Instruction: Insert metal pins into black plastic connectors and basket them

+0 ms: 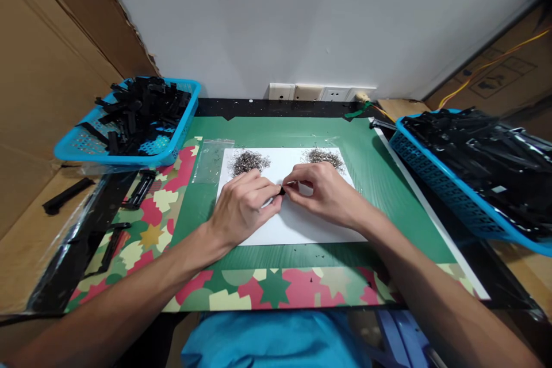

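Observation:
My left hand (244,207) and my right hand (323,192) meet over a white sheet (302,230) on the green mat (379,184). Both pinch a small black part (282,190) between their fingertips. Two heaps of tiny metal springs lie on the sheet just beyond the hands: the left heap (248,161) and the right heap (323,156). A clear plastic bag (211,160) lies left of the sheet.
A blue basket (176,138) of black plastic parts stands at the back left, and a second blue basket (435,178) of black parts at the right. Loose black parts (138,190) lie on the patterned mat at left. Wall sockets (319,92) are behind.

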A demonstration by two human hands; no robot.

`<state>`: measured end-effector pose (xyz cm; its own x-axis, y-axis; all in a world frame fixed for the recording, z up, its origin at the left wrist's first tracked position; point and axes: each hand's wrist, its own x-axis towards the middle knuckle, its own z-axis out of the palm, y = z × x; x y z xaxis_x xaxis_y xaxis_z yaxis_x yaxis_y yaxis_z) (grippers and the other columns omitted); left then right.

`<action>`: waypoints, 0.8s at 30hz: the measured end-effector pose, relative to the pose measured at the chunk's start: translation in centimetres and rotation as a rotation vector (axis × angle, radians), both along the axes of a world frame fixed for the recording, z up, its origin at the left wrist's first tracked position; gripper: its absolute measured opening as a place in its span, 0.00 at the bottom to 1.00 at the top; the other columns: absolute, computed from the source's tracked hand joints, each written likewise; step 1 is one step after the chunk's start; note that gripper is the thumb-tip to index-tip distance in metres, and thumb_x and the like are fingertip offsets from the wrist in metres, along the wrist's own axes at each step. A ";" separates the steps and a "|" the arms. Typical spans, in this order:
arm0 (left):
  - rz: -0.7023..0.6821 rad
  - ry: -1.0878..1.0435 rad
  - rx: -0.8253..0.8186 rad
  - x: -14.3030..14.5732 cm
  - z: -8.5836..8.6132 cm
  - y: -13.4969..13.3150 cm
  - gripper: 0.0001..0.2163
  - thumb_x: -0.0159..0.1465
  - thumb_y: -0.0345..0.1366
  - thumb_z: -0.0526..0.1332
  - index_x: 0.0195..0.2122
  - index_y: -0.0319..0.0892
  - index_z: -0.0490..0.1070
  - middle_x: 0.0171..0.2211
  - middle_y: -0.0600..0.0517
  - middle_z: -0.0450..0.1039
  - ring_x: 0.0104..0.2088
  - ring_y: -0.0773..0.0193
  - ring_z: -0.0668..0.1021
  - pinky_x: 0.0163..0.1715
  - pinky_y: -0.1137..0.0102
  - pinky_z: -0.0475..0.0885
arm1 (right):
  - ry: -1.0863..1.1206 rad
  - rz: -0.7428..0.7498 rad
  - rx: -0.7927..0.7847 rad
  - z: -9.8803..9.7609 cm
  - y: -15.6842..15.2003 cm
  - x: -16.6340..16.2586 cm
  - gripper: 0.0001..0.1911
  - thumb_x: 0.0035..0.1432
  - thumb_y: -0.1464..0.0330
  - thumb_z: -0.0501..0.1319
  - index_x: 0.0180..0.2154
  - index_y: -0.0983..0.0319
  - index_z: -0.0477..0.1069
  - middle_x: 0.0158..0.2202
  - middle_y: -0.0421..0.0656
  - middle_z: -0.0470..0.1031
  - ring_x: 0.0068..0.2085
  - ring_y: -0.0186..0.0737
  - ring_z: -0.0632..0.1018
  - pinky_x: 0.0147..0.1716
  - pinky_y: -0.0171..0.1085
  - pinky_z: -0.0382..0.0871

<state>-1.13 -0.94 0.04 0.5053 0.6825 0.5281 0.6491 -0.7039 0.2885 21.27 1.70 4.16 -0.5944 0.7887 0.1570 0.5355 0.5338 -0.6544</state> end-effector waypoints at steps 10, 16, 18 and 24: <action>-0.005 -0.058 -0.018 -0.2 -0.2 0.1 0.06 0.71 0.30 0.65 0.41 0.39 0.84 0.34 0.49 0.83 0.33 0.59 0.75 0.35 0.65 0.72 | 0.111 -0.090 -0.034 -0.6 -0.5 -0.8 0.11 0.59 0.75 0.63 0.34 0.64 0.86 0.28 0.41 0.79 0.28 0.33 0.71 0.32 0.38 0.63; -0.009 -0.068 -0.034 -0.1 0.1 0.0 0.06 0.70 0.29 0.66 0.39 0.39 0.83 0.32 0.49 0.82 0.33 0.59 0.75 0.33 0.64 0.72 | 0.103 -0.074 -0.023 -0.5 -0.7 -0.8 0.12 0.60 0.76 0.62 0.32 0.64 0.86 0.29 0.42 0.78 0.28 0.33 0.71 0.32 0.39 0.62; -0.019 -0.072 -0.042 -0.1 0.1 0.0 0.06 0.70 0.29 0.65 0.39 0.39 0.83 0.32 0.49 0.82 0.33 0.59 0.75 0.33 0.64 0.72 | 0.085 -0.059 -0.009 -0.5 -0.7 -0.8 0.12 0.60 0.77 0.62 0.31 0.64 0.85 0.28 0.42 0.77 0.28 0.32 0.70 0.32 0.39 0.60; -0.040 -0.069 -0.049 -0.3 -0.1 0.1 0.05 0.69 0.28 0.66 0.40 0.39 0.83 0.34 0.49 0.83 0.34 0.59 0.76 0.34 0.65 0.73 | -0.044 -0.044 0.065 -0.8 -0.9 -1.1 0.11 0.60 0.78 0.62 0.30 0.64 0.83 0.29 0.42 0.73 0.28 0.33 0.69 0.31 0.39 0.58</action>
